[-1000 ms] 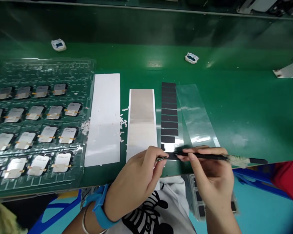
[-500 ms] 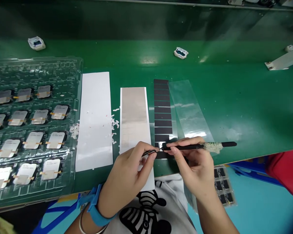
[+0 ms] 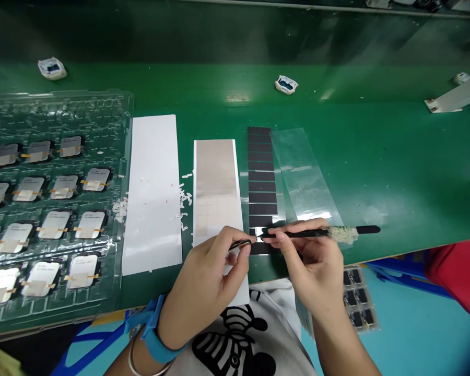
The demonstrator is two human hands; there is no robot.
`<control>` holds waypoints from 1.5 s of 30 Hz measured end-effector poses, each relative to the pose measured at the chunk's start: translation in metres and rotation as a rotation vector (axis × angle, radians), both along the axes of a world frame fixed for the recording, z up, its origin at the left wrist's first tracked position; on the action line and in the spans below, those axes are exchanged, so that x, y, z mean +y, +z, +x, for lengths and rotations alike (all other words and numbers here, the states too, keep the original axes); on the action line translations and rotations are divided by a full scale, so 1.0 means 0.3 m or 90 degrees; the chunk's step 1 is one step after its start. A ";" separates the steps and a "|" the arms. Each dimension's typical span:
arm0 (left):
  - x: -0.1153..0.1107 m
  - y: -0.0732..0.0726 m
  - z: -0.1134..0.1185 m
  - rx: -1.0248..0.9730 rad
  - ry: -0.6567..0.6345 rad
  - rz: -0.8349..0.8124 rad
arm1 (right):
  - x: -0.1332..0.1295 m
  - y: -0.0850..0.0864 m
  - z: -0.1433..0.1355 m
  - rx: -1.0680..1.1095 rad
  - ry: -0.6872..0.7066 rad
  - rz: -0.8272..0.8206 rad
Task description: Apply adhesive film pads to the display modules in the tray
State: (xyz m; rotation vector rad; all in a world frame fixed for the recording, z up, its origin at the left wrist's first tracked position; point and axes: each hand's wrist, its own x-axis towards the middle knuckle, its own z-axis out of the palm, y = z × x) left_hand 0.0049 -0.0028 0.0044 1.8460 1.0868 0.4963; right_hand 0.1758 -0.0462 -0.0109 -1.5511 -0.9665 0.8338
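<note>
Left fingers (image 3: pixel 238 269) pinching dark tool (image 3: pixel 241 244), right fingers (image 3: pixel 290 255) clasping wrapped rod (image 3: pixel 341 233), clear tray (image 3: pixel 62 119) holding silvery parts (image 3: pixel 90 225)

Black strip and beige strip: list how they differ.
The black strip is divided crosswise into rectangles; the beige strip has an unbroken upper part. The black strip is narrower than the beige strip. Clear film edges the black strip, white the beige strip. Both lie on the green bench.

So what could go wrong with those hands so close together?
The tip of the black tool is very near the left hand, so a slip might poke it. Loose white scraps beside the beige sheet could stray onto it. The right hand might nudge the clear film.
</note>
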 end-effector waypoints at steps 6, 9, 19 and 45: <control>0.004 -0.001 -0.005 -0.020 0.013 0.009 | 0.009 0.009 -0.001 0.051 -0.028 0.025; 0.002 -0.006 -0.010 -0.067 0.057 0.033 | 0.009 0.016 0.005 0.064 -0.062 0.073; 0.022 0.031 -0.013 -0.116 0.122 0.069 | 0.026 0.132 -0.104 0.096 0.041 0.292; 0.033 0.003 -0.020 -0.156 0.074 0.094 | 0.087 0.086 -0.181 0.068 0.029 0.371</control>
